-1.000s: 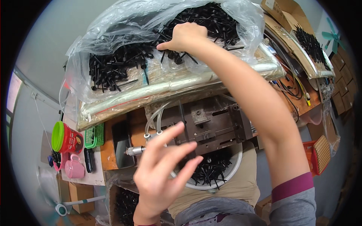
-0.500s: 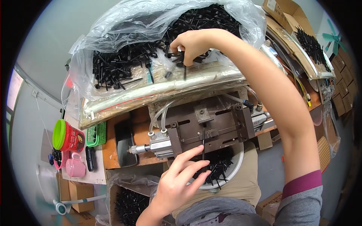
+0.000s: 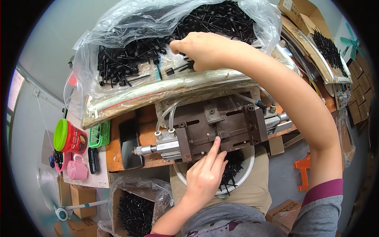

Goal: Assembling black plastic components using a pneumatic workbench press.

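My left hand [image 3: 203,173] reaches up to the dark metal clamping fixture [image 3: 237,133]. Its index finger is stretched out, the tip against the middle of the fixture, where a short piece of black rod [image 3: 216,128] shows. The other fingers lie loosely beside it, grasping nothing visible. My right hand [image 3: 199,51] is over the heap of black capped pins [image 3: 126,63] in a clear plastic bag on the bench. Its fingers curl downward, and most of the fingertips are hidden. A black pin [image 3: 177,70] lies by its thumb.
Silver air cylinders [image 3: 167,150] with clear tubes flank the fixture. A round white basket [image 3: 246,177] of black pins sits on my lap. Left stand a phone [image 3: 130,146], green basket [image 3: 104,132], red tub [image 3: 77,138] and pink mug [image 3: 77,168]. A lined carton [image 3: 116,213] holds more pins.
My left hand has moved up toward the fixture; the black rod upright by its fingers is now mostly out of sight. My right hand has shifted slightly, its fingers more hidden.
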{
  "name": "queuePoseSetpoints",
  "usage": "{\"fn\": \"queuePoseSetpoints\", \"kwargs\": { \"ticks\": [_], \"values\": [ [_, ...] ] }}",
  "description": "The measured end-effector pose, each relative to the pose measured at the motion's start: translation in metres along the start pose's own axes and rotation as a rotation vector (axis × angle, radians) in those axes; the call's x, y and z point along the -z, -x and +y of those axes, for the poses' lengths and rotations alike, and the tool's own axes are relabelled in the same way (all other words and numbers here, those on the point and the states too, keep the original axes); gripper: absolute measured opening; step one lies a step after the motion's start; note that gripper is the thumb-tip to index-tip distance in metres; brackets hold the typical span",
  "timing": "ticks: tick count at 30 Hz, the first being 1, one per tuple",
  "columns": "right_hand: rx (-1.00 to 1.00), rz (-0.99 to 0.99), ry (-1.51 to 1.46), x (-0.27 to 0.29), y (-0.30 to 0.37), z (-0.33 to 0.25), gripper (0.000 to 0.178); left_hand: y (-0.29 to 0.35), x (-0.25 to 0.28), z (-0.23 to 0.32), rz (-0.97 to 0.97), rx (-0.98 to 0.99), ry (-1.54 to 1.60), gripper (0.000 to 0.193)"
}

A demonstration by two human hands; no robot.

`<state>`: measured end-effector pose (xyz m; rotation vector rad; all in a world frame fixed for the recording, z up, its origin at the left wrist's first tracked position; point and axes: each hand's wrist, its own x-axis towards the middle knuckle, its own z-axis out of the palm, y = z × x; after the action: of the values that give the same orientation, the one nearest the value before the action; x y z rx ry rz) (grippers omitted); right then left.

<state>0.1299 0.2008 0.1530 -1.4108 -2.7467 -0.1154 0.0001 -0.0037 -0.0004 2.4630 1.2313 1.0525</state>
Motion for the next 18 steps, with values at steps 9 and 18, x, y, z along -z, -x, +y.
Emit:
{"fn": "queuePoseSetpoints", "kwargs": {
  "ticks": [9, 18],
  "values": [
    [-0.049, 0.176, -0.467, 0.017, 0.014, 0.040, 0.013, -0.011, -0.005, -0.002, -0.045, -0.071, -0.125, 0.025],
    [-0.241, 0.533, -1.219, -0.001, 0.058, 0.078, 0.027, -0.010, -0.001, -0.002, -0.084, -0.022, -0.105, 0.027]
  ]
}}
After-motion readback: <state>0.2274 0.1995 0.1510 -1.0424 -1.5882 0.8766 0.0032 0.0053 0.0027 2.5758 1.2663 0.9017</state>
